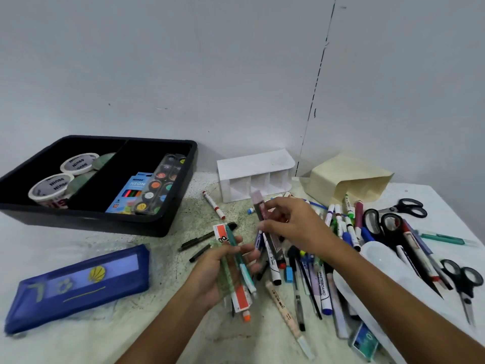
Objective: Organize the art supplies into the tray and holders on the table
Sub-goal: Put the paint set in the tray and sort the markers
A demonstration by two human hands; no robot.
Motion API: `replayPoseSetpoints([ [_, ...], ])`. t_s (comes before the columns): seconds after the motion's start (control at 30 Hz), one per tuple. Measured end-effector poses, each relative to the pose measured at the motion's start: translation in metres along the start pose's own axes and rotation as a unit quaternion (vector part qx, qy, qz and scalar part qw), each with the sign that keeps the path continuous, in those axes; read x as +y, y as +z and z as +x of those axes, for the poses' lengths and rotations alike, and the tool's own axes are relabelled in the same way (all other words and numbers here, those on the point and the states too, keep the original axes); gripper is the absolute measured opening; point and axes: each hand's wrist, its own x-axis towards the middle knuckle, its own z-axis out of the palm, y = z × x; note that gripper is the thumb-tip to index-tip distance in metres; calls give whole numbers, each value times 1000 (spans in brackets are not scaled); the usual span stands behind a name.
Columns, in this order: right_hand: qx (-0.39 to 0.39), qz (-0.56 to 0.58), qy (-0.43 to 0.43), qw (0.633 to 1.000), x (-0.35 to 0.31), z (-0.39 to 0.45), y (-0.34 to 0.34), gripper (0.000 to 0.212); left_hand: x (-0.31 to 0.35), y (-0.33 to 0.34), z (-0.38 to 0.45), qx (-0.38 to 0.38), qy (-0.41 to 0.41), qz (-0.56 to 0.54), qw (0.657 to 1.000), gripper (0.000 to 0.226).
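A plain grey wall is seen behind a pale, speckled desk [147, 324]. At the back left a black tray [181, 206] is set, and rolls of tape [51, 186], a paint set [160, 185] and a box of pencils [131, 193] are already laid in it. A white holder [256, 177] with three slots is lying on its side near the wall, and a cream holder [346, 177] is tipped over just beside it. A big pile of pens [315, 271] is spread across the right of the desk, with scissors [401, 207] at its far edge. A blue pencil case [78, 287] is lying at the left.

The gathering step seems to be in hand. A bunch of pens [236, 269] is held in the left hand [217, 274], with the fingers curled round it. A dark pen [262, 214] is pinched in the fingers of the right hand [291, 224], above the pile.

Next, the holders will likely need to be stood up, so the held pens can be dropped in.
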Motion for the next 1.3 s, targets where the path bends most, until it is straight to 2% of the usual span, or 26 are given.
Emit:
replayPoseSetpoints([
  [0.1, -31, 35, 16, 999, -12, -12, 31, 42, 0, 2, -4, -20, 2, 9, 1000, 39],
  [0.2, -2, -4, -2, 1000, -20, -17, 56, 31, 1, -1, -8, -27, 7, -8, 1000, 49],
  [0.33, 8, -16, -31, 999, -29, -15, 69, 14, 4, -13, -14, 17, 10, 14, 1000, 41],
  [0.43, 40, -19, 16, 999, -26, -14, 76, 16, 11, -25, -20, 36, 25, -1, 999, 44],
  [0.5, 28, 42, 83, 995, -26, -17, 81, 14, 17, -30, -25, 30, 47, 2, 998, 37],
  [0.57, -10, 153, 130, 980, -33, -21, 90, 14, 24, -36, -32, 14, 68, 23, 997, 36],
  [0.73, -35, 253, 88, 963, -51, -18, 110, 10, 36, -52, -47, -30, 108, 109, 988, 36],
  [0.87, -115, 286, 99, 946, -63, -12, 121, 17, 40, -62, -56, -67, 149, 154, 975, 41],
  [0.93, -128, 315, 95, 935, -65, -10, 128, 24, 40, -63, -61, -88, 178, 195, 961, 40],
  [1.0, -138, 347, 93, 923, -66, -10, 132, 23, 40, -65, -63, -97, 199, 232, 947, 38],
  [1.1, -141, 389, 108, 904, -73, -13, 138, 9, 43, -66, -65, -110, 226, 281, 926, 54],
  [1.23, -114, 401, 142, 898, -80, -16, 144, 12, 44, -77, -61, -127, 216, 266, 931, 101],
  [1.3, -76, 446, 153, 878, -84, -14, 143, 13, 43, -78, -62, -105, 204, 243, 942, 96],
])
